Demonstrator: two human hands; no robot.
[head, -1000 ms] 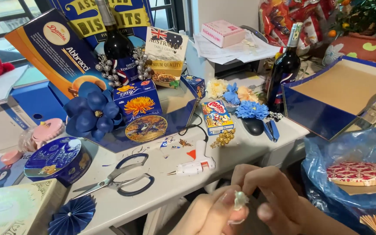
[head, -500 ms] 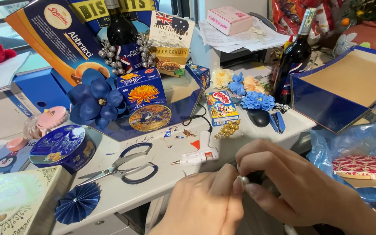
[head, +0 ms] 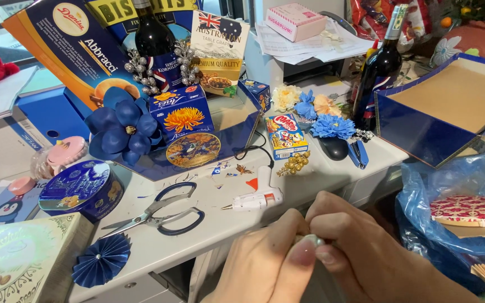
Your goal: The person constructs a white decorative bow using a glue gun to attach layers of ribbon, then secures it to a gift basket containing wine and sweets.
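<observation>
Two hands [head: 310, 252] met at six o'clock. Two wine bottles [head: 380, 67] stood at twelve and two o'clock. One pair of scissors [head: 161, 210] and one glue gun [head: 256, 196] lay near centre. One round tin [head: 82, 188] and one pleated blue fan [head: 102, 259] sat toward eight o'clock.
</observation>
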